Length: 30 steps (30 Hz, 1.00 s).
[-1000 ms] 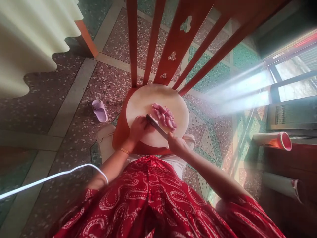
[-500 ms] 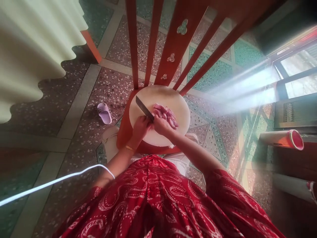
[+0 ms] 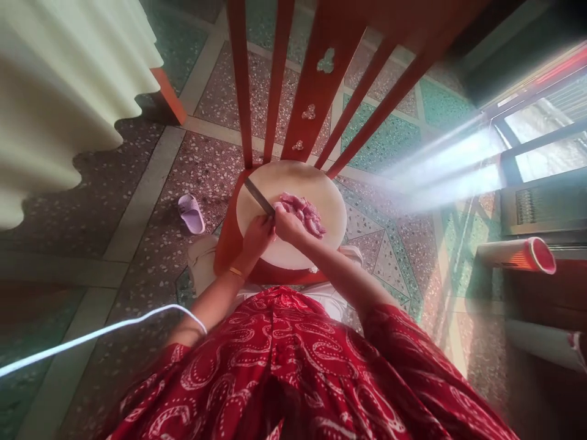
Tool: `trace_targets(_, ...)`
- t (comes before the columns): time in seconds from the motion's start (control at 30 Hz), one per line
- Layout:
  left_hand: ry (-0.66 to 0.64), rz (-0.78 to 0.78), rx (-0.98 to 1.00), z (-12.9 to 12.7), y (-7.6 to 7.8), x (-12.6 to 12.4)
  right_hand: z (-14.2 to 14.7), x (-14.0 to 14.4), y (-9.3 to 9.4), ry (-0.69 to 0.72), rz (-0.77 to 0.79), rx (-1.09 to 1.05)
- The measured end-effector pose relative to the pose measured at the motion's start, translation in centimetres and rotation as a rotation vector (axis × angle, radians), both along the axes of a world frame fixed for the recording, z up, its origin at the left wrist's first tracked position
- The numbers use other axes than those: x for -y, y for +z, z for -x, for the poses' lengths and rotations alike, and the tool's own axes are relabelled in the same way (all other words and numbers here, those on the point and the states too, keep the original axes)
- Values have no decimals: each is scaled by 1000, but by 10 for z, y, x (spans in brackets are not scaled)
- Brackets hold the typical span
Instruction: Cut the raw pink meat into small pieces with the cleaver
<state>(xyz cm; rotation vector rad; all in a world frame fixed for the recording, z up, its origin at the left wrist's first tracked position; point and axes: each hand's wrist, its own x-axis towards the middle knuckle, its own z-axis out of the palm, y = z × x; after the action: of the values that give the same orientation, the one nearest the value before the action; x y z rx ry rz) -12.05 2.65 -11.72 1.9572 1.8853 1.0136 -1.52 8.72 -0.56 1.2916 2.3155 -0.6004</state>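
Note:
A knife (image 3: 259, 197) angles up and left over the round pale cutting board (image 3: 328, 192). Its handle is in my right hand (image 3: 290, 225), fingers wrapped around it. Just left of the handle, my left hand (image 3: 258, 235) is closed, its fingertips pinched together close to the blade's base. What those fingertips hold is too small and covered to make out. A heap of raw pink meat (image 3: 306, 214) lies on the board, right beside my right hand and partly behind it. Under the board is the seat of a reddish wooden chair (image 3: 224, 253).
The chair's slatted back (image 3: 305, 91) rises beyond the board. A lilac slipper (image 3: 191, 214) lies on the floor at the left, below a cream curtain (image 3: 59, 116). A white cable (image 3: 101, 330) runs near my left forearm. A red-ended cylinder (image 3: 518, 255) is at the right.
Both hands and the knife have shifted slightly left relative to the board, and the blade tip now reaches the board's left edge. The meat stays where it was. The whole view has swung slightly.

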Motion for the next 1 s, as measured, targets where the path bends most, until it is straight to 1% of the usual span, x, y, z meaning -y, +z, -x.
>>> trace_targets(0.03, 21, -3, -1, 1, 1, 0, 1, 0, 0, -12, -10, -27)
trace_targets(0.07, 48, -1, 9, 1, 1, 1, -4, 3, 1, -17, -19, -39)
trace_targets(0.1, 77, 5, 24, 2, 1, 2, -16, 8, 1, -10, -23, -32)
trace_targets(0.13, 103, 14, 43, 3, 1, 2, -31, 15, 0, -9, -38, -10)
trace_targets(0.23, 173, 38, 84, 6, -3, 2, -91, 39, -2, 11, -62, 8)
trace_targets(0.3, 202, 38, 75, 11, -4, 0, -125, 51, -3, -19, -64, 81)
trace_targets(0.33, 206, 35, 68, 13, -2, -3, -138, 56, -4, -44, -70, 114)
trace_targets(0.4, 206, 18, 51, 20, 5, -12, -153, 62, -5, -95, -94, 135)
trace_targets(0.43, 196, 5, 39, 23, 10, -18, -156, 64, -6, -116, -109, 120)
trace_targets(0.47, 159, -3, 15, 26, 15, -25, -158, 65, -7, -132, -124, 97)
trace_targets(0.5, 88, 3, -26, 28, 21, -32, -158, 66, -7, -144, -136, 72)
trace_targets(0.6, -256, 107, -216, 25, 34, -54, -159, 68, -6, -172, -165, 30)
trace_targets(0.63, -350, 153, -285, 21, 36, -59, -160, 69, -5, -181, -171, 22)
trace_targets(0.67, -403, 190, -349, 17, 38, -64, -162, 69, -3, -190, -174, 15)
trace_targets(0.7, -418, 221, -406, 13, 39, -67, -164, 70, 0, -197, -172, 9)
trace_targets(0.8, -377, 297, -502, 4, 44, -75, -169, 74, 9, -183, -136, 14)
trace_targets(0.87, -283, 358, -435, 7, 50, -78, -164, 78, 13, -131, -76, 14)
trace_targets(0.93, -145, 396, -325, 21, 56, -82, -151, 82, 14, -65, -2, -17)
trace_targets(1.0, -23, 402, -219, 41, 63, -84, -132, 82, 11, -17, 59, -57)
